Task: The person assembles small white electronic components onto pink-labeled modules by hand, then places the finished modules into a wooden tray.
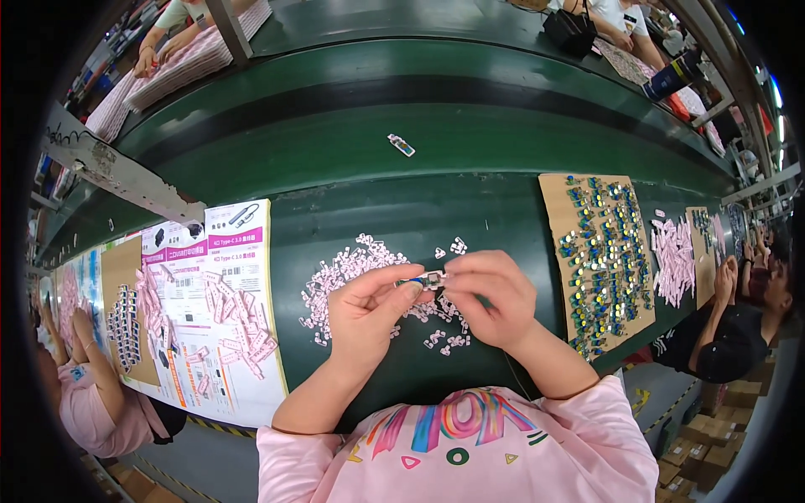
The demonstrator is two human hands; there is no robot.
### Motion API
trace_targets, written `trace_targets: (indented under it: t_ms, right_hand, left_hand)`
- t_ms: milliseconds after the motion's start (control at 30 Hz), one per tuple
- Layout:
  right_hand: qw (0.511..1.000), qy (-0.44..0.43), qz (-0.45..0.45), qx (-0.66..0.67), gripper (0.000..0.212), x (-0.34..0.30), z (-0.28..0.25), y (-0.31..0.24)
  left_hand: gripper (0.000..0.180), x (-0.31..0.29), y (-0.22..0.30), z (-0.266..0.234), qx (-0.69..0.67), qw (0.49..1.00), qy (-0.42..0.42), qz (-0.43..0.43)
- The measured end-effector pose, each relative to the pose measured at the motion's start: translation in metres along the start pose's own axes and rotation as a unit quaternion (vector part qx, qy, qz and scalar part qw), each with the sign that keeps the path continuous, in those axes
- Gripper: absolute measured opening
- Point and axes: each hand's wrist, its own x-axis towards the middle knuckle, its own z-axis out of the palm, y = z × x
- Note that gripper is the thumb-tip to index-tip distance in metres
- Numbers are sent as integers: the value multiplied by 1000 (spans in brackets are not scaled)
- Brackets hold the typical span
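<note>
Circuit board is pinched by left hand and right hand, near cardboard bearing similar boards.

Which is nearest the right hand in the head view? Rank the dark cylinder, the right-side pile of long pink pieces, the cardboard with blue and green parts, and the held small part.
From the right hand:
1. Small part: left, between both hands.
2. Cardboard: to the right.
3. Long pink pieces: right, past the cardboard.
4. Dark cylinder: upper right, farthest.
</note>
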Motion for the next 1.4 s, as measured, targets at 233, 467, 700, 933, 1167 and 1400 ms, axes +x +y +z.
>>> trace_targets:
  t_ms: [233, 467, 700, 933, 1167, 1400]
  right_hand:
    - [979, -35, 189, 69, 19, -5, 4, -4]
    - [968, -186, 169, -12, 19, -56, -33, -37]
    - [878, -255, 404, 17, 13, -166, -76, -137]
    - [812, -238, 514, -142, 21, -311, -48, -116]
    - [787, -185, 501, 310, 54, -362, 56, 38]
    - [258, 230, 350, 871, 66, -304, 102, 24]
  left_hand:
    - [29, 81, 7, -48, 307, 940, 117, 95]
    - [29, 210, 51, -170, 651, 737, 181, -6]
    - [34, 175, 40, -181, 643, 708, 133, 259]
    - [35, -2, 35, -133, 595, 769, 39, 230]
    - [40, -140, -15, -85, 651, 728, 22, 212]
    - [55, -193, -90, -56, 762, 616, -18, 198]
